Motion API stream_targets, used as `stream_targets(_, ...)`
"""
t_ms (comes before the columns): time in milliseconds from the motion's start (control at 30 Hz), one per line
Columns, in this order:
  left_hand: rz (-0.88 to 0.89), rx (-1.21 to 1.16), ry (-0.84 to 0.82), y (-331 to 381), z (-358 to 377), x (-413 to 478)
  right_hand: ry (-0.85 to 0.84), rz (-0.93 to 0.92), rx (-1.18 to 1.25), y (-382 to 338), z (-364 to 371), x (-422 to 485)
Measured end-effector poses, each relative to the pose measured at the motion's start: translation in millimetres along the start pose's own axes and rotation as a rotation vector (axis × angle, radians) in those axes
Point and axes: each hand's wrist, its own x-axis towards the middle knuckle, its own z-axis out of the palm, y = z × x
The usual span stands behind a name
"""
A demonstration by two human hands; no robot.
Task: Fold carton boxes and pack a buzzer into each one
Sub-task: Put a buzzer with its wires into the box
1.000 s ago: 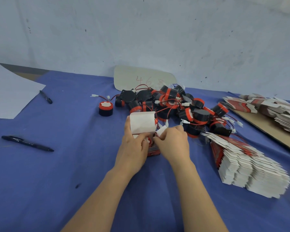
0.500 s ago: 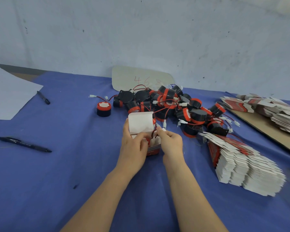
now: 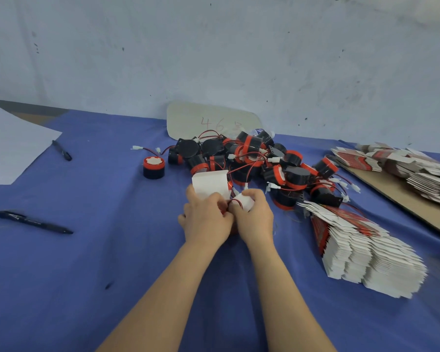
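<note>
Blue cloth (image 3: 117, 250), carton (image 3: 210, 184) mostly hidden

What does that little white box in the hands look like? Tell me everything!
The carton box looks like thin white card, with a bit of red low between the hands. Its big top flap stands up, open. The left hand grips it, and the right hand pinches a small side flap. A thin red wire loops at its opening. It is just in front of the buzzer pile, over the blue cloth.

Carton box (image 3: 209, 183): body hidden behind left grip (image 3: 205, 221) and right grip (image 3: 255, 219).
Far cartons (image 3: 417, 171), right of buzzer pile (image 3: 252, 158): cropped by the edge.
</note>
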Motion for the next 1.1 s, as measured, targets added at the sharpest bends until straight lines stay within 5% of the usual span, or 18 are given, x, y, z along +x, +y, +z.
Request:
stream_targets(333, -0.004, -0.052, 0.009, -7.3, 6.6, -2.6, 0.158, -0.254, -0.515, -5.3, -11.1, -0.1)
stream_targets(500, 0.031, -0.111, 0.034, -11.3, 9.2, -4.8, -0.054, -0.125, -0.665, -14.4, -17.7, -2.0)
stream_targets(800, 0.075, -0.161, 0.076, -14.9, 13.2, -4.4, -0.059, -0.258, -0.499, -24.5, -16.5, -10.8)
stream_targets(1100, 0.168, -0.193, 0.024, -23.3, 14.9, -7.5, -0.145, -0.184, -0.295, -19.9, -20.2, -8.8)
